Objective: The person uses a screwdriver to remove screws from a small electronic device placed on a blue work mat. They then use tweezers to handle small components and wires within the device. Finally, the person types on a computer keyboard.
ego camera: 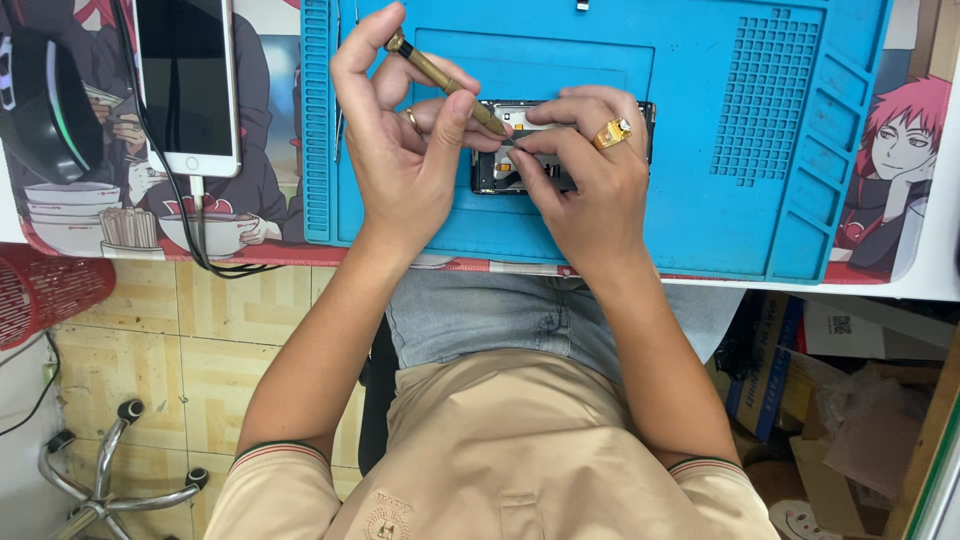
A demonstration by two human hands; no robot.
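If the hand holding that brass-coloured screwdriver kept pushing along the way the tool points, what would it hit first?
The left hand holds the brass-coloured screwdriver slanting toward the opened black phone on the blue silicone work mat. Its tip seems already at the phone's insides, beside the right hand's fingertips; whether it touches is unclear.

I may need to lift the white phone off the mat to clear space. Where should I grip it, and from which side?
Probably grip the white phone across its two long edges, near mid-body, coming straight down from above. It lies flat, screen up, so those narrow sides are the exposed parts. Avoid the bottom end: a black cable is plugged in there and trails off the desk edge, so unplug it or allow slack first.
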